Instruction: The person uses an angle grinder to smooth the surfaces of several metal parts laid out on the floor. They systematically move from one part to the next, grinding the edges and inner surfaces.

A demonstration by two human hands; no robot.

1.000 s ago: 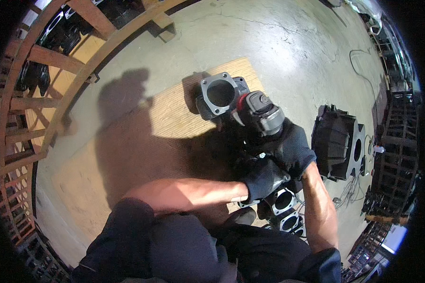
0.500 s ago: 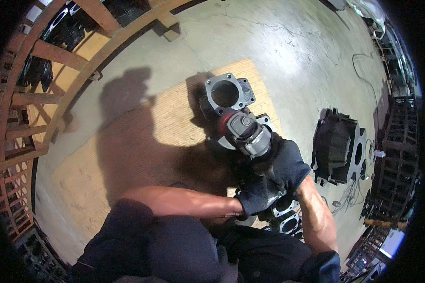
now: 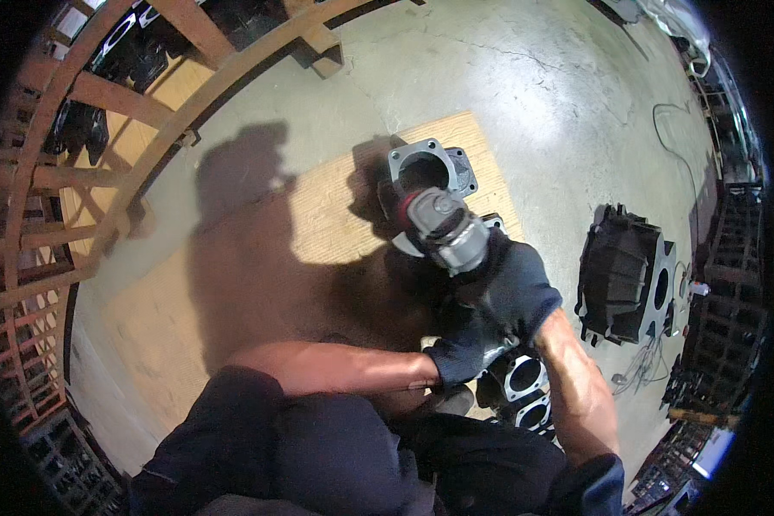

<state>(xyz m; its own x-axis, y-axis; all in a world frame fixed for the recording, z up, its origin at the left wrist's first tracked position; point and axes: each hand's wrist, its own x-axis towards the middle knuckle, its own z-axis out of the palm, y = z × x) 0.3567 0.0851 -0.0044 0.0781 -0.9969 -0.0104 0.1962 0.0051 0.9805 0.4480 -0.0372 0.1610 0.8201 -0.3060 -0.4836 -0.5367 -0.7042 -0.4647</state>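
Both my hands wear dark gloves and grip an angle grinder [image 3: 457, 243] with a grey metal head. My right hand [image 3: 518, 288] wraps around its body just behind the head. My left hand [image 3: 466, 351] is closed farther back, nearer to me, on the rear part. The grinder's head overlaps the near edge of a metal casting [image 3: 421, 155] with a square flange and a round bore. Whether the disc touches the casting is hidden. Part of another casting [image 3: 493, 222] shows just beyond my right hand.
A ribbed tan board [image 3: 318, 206] lies under the casting. Several flanged castings [image 3: 525, 376] sit beside my right forearm. A large black finned casting [image 3: 623, 275] stands on the concrete floor [image 3: 378, 73] at right, near loose cables [image 3: 649, 365]. Rust-brown metal racking [image 3: 120, 96] curves along the left.
The grinder's head has shifted slightly left and away from me, covering more of the casting's near flange. Both hands keep their grip. The whole view has shifted a little.
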